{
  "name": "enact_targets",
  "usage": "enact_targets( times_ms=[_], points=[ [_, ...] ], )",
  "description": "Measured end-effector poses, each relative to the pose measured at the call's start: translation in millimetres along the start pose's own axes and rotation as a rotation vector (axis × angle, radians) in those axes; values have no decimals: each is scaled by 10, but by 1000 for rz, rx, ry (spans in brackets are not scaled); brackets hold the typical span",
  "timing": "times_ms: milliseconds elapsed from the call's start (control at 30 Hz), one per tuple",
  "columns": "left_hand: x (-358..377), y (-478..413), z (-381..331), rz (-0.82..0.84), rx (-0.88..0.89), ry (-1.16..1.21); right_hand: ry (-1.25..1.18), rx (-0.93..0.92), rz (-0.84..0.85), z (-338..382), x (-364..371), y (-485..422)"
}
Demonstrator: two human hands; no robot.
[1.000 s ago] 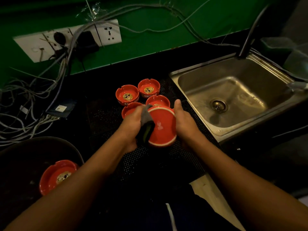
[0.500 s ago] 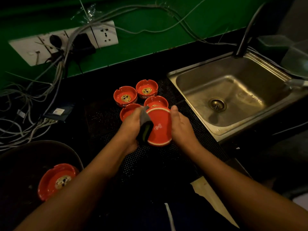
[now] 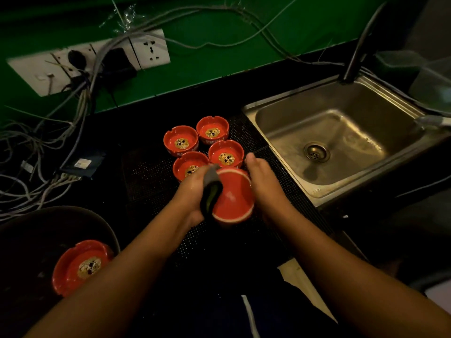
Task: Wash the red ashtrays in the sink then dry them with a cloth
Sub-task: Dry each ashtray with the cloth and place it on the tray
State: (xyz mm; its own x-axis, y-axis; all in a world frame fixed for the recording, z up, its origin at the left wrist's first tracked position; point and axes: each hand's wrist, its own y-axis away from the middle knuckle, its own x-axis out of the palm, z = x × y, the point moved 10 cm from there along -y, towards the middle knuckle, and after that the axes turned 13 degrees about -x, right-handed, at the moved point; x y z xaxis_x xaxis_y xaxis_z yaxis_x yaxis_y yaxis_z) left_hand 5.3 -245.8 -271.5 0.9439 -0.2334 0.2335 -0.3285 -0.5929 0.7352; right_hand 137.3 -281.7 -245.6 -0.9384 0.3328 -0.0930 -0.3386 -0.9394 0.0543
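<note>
1. Red glazed underside faces us. The held ashtray sits between both hands, above the black mat and left of the sink.
2. The left hand has its fingers curled round a grey cloth and presses it against the dish's left flank.
3. The right hand clamps the opposite side, with the thumb laid along the far edge. Its other fingers are hidden behind the dish, so we cannot tell how they lie.
4. Orientation: the dish is round, so it has no real long axis. The bowl opening is turned down and away, the base is tilted toward us, and the pale rim edge is nearest us.
5. Just beyond the fingertips, four ashtrays stand upright and bunched on the mat. We judge them finished, though we cannot read dryness.
6. Well left of the left forearm, one last ashtray lies in a dark basin. We judge it still to do.
7. Our estimate: the fifth of six visible is mid-drying.
</note>
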Motion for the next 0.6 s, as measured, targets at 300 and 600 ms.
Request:
enact_targets(
  times_ms=[300,600],
  points=[
    [141,36,-157,15,29,-650,66,-69,239,-106,152,47],
    [90,-47,178,259,-140,-267,-314,50,252,-178,297,154]
  ],
)
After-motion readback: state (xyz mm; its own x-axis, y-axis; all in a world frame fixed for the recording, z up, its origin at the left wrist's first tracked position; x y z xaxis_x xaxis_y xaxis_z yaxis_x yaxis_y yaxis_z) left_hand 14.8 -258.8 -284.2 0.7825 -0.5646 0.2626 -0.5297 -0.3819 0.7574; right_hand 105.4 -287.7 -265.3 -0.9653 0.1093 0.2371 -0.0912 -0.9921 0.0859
